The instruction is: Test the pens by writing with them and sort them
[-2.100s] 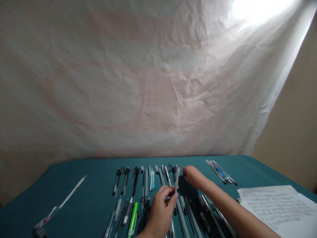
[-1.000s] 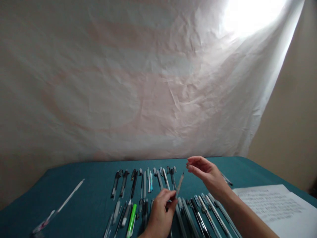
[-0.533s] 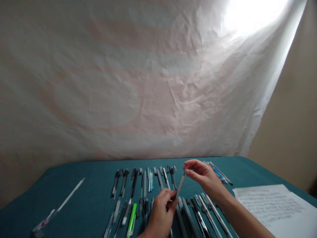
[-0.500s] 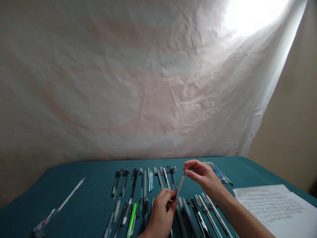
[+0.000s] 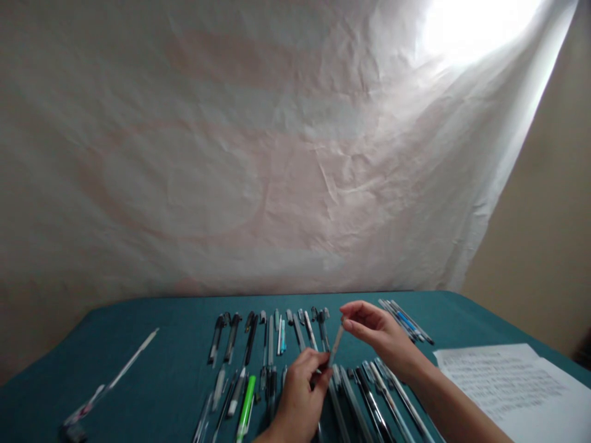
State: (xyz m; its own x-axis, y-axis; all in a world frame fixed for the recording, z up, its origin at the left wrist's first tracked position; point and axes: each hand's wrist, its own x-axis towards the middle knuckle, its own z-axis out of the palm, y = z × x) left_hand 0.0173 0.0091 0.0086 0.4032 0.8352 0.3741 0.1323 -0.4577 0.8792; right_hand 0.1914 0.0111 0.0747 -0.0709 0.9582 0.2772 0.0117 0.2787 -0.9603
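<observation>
My left hand [image 5: 302, 394] is closed around the lower end of a slim, pale pen [image 5: 337, 344], which it holds tilted above the table. At the pen's upper tip, the thumb and forefinger of my right hand [image 5: 376, 332] pinch together. Whether that end carries a cap or a small part is too small to make out. Beneath and around both hands lie two rows of pens. A bright green pen [image 5: 246, 406] stands out to the left of my left hand. Black and clear pens [image 5: 372, 403] lie below my right forearm.
Several blue and grey pens [image 5: 406, 321] lie together beyond my right wrist. Sheets of paper with writing [image 5: 508, 381] rest at the right. A long white stick-like thing [image 5: 133, 360] lies at the left of the green-covered table [image 5: 152, 406]. Behind hangs a pale sheet [image 5: 277, 184].
My right fingers have shifted very slightly left and down at the pen's tip. The grip of my left hand looks the same.
</observation>
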